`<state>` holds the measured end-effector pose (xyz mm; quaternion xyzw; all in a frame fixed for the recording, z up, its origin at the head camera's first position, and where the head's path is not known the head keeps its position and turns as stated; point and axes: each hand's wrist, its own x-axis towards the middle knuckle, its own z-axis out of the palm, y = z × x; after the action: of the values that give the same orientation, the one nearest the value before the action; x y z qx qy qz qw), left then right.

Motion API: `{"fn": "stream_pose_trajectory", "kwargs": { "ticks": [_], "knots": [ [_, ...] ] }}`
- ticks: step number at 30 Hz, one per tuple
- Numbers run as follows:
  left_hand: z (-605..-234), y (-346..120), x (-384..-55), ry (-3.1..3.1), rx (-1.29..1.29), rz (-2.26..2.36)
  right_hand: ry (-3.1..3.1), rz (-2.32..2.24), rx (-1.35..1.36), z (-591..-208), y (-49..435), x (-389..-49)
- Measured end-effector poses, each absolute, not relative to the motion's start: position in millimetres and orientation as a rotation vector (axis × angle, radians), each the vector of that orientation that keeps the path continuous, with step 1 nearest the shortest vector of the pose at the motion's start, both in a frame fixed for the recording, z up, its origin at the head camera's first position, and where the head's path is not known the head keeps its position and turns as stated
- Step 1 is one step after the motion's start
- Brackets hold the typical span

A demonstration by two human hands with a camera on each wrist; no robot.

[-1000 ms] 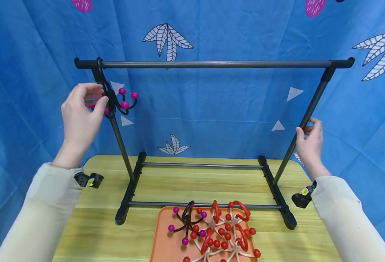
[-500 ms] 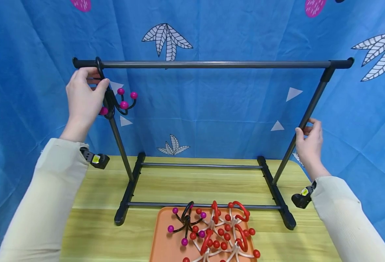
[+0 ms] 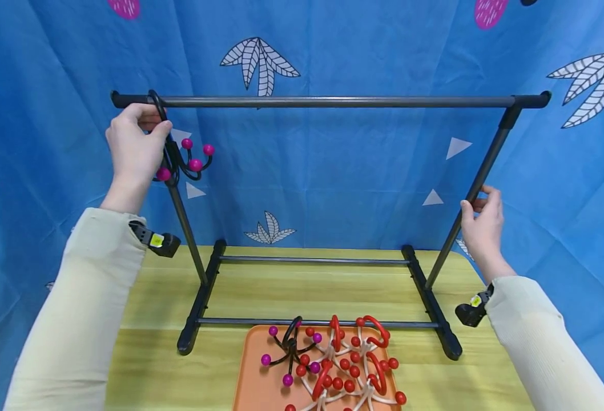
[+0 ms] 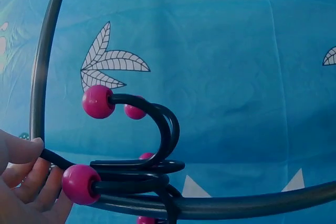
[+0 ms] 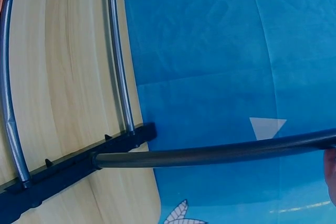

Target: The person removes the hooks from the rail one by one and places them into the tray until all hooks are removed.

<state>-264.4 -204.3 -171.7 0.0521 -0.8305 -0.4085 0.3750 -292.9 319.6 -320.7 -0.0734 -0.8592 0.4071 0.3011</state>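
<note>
Black hook hanger [image 3: 178, 151] with magenta balls hangs at left end of rack top bar [image 3: 333, 101], long axis vertical. Left hand [image 3: 135, 145] nearer, pinching its loop just under bar. Right hand [image 3: 479, 225] well apart, gripping right upright [image 3: 474, 194].

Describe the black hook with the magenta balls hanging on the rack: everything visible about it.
The black multi-arm hook hangs by its loop from the left end of the rack's top bar, beside the left upright. Its curved arms look like coated metal or plastic, and each ends in a glossy magenta ball. Several arms curl upward. The left hand holds its upper stem just under the bar, fingers curled round it. Nothing else touches it.
</note>
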Motion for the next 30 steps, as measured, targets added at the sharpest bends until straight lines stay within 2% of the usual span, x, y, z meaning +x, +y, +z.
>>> {"fn": "stream_pose_trajectory", "kwargs": {
  "ticks": [12, 19, 30],
  "knots": [
    [-158, -197, -260, -2.016, 0.015, -1.071, -2.277, 1.070, -0.200, -321, 318, -294],
    [-151, -187, -244, -1.926, -0.078, -1.142, -2.283, 1.077, -0.190, -319, 318, -292],
    [-166, -182, -220, -1.971, -0.176, -1.092, -2.278, 1.080, -0.222, -318, 317, -292]
  ]
}}
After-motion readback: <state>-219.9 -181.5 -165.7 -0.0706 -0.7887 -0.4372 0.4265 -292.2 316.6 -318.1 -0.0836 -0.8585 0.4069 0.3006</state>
